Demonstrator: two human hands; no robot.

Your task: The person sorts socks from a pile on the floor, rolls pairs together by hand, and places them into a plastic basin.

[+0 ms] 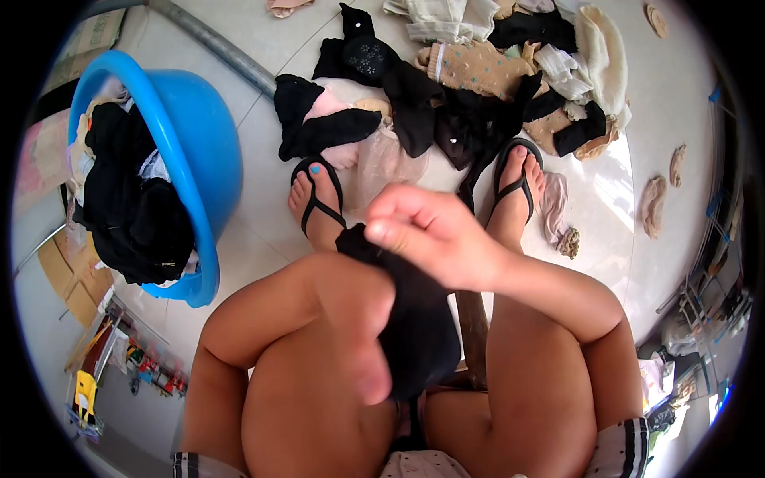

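Note:
A black cloth piece (418, 331) hangs between my knees, with its top edge near my right hand. My right hand (434, 235) has its fingers curled and pinched at the upper end of this cloth. On the cloth's left side is my left hand (358, 327), blurred, its fingers partly hidden behind the fabric. Beyond my feet lies a pile of socks and small garments: black ones (410, 107), a tan dotted sock (470, 72) and a cream fluffy one (602, 60).
A blue basin (199, 135) holding dark clothes stands at the left. A metal pole (211, 48) lies behind it. My feet in black flip-flops are near the pile. Loose socks (653, 207) lie at the right, beside a rack (705, 239).

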